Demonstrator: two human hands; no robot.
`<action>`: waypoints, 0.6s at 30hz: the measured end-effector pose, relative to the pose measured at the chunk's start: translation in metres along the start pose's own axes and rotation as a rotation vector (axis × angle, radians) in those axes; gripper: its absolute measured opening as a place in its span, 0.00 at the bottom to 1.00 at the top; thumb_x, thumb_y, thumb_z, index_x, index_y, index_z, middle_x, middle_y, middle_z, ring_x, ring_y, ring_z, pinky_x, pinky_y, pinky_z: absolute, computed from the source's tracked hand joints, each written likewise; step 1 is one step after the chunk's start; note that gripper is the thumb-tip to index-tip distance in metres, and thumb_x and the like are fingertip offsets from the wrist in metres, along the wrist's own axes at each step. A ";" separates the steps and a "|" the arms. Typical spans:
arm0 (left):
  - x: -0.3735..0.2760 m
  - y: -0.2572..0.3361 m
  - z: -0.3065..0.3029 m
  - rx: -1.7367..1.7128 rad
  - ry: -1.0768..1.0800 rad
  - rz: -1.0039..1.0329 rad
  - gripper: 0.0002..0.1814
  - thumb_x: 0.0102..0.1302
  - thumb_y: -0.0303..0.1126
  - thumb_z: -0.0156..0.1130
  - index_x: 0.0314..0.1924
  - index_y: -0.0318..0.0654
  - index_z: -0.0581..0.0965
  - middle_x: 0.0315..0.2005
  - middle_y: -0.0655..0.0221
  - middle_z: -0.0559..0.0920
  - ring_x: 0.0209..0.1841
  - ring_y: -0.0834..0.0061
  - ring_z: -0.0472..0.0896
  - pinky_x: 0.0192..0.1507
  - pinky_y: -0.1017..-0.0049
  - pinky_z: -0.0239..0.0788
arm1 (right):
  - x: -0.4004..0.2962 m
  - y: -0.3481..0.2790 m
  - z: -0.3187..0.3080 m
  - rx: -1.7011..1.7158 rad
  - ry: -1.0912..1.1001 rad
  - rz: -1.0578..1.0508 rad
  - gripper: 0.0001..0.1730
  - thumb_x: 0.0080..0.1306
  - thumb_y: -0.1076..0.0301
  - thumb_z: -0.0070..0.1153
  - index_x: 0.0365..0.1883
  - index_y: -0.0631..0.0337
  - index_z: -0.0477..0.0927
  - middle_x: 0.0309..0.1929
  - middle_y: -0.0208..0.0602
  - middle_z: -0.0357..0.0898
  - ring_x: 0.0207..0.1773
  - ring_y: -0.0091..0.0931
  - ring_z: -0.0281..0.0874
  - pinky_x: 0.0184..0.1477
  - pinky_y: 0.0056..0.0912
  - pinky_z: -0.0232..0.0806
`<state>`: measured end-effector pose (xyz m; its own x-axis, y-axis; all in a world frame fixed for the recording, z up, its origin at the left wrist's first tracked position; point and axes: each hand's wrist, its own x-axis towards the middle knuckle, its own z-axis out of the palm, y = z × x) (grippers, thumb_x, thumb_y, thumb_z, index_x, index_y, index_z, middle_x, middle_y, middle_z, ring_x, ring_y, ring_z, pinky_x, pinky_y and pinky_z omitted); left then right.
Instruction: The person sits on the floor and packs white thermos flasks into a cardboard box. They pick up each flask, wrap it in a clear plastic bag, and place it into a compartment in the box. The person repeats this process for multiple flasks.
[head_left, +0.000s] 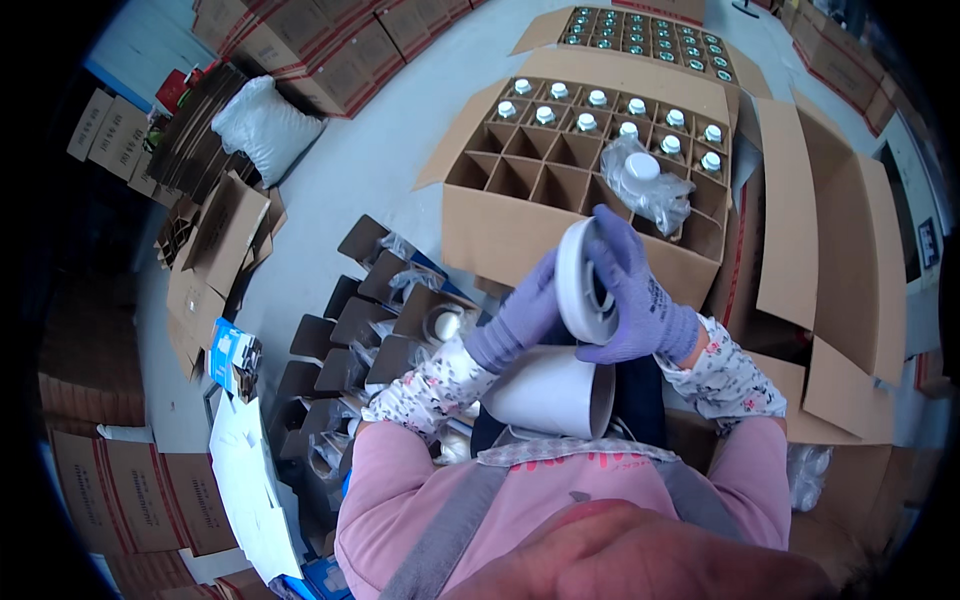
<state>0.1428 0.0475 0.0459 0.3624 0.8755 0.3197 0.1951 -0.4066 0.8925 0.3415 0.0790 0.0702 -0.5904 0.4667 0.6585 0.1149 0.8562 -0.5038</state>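
Both my hands wear purple knitted gloves. Between them a roll of white tape (574, 281) stands on edge, its hollow side turned to the right. My right hand (637, 289) grips its rim and open side, with fingers reaching over the hollow. My left hand (525, 304) is against the back of the roll, its fingertips mostly hidden. A wide white cylinder (544, 394) lies across my lap just below. Beyond my hands, a white-capped container in clear plastic wrap (649, 184) rests on the dividers of a cardboard box (517, 236) that holds white-capped bottles (585, 121).
Small open boxes (360, 322) with plastic-wrapped items crowd the left. A tall open carton (787, 225) stands at the right. Another divided box of bottles (652, 45) is farther off. White sheets (247, 480), a stuffed white sack (262, 127) and stacked cartons (337, 75) lie around.
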 end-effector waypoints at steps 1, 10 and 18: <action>0.003 0.012 0.007 -0.297 0.123 -0.059 0.36 0.63 0.36 0.68 0.67 0.36 0.63 0.59 0.59 0.72 0.61 0.65 0.72 0.63 0.62 0.65 | -0.003 0.006 -0.003 0.157 0.044 0.091 0.71 0.38 0.48 0.76 0.77 0.55 0.49 0.76 0.55 0.44 0.77 0.53 0.43 0.73 0.55 0.47; 0.093 -0.054 -0.032 0.925 -0.619 1.149 0.24 0.55 0.36 0.65 0.53 0.64 0.77 0.57 0.70 0.71 0.56 0.62 0.72 0.55 0.62 0.72 | -0.026 0.125 0.017 1.863 -0.237 1.201 0.40 0.73 0.32 0.33 0.63 0.58 0.70 0.52 0.44 0.78 0.52 0.41 0.80 0.50 0.51 0.77; 0.205 -0.171 -0.062 1.215 -0.113 0.286 0.24 0.54 0.28 0.63 0.52 0.55 0.79 0.57 0.62 0.74 0.54 0.50 0.73 0.56 0.57 0.69 | -0.056 0.315 -0.083 0.023 0.420 1.067 0.31 0.66 0.47 0.53 0.61 0.58 0.75 0.57 0.43 0.79 0.50 0.37 0.81 0.52 0.35 0.73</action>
<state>0.1273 0.3129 -0.0212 0.5944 0.7135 0.3708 0.7883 -0.6082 -0.0932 0.4772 0.3414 -0.0791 0.1125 0.9934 0.0218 0.3794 -0.0227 -0.9250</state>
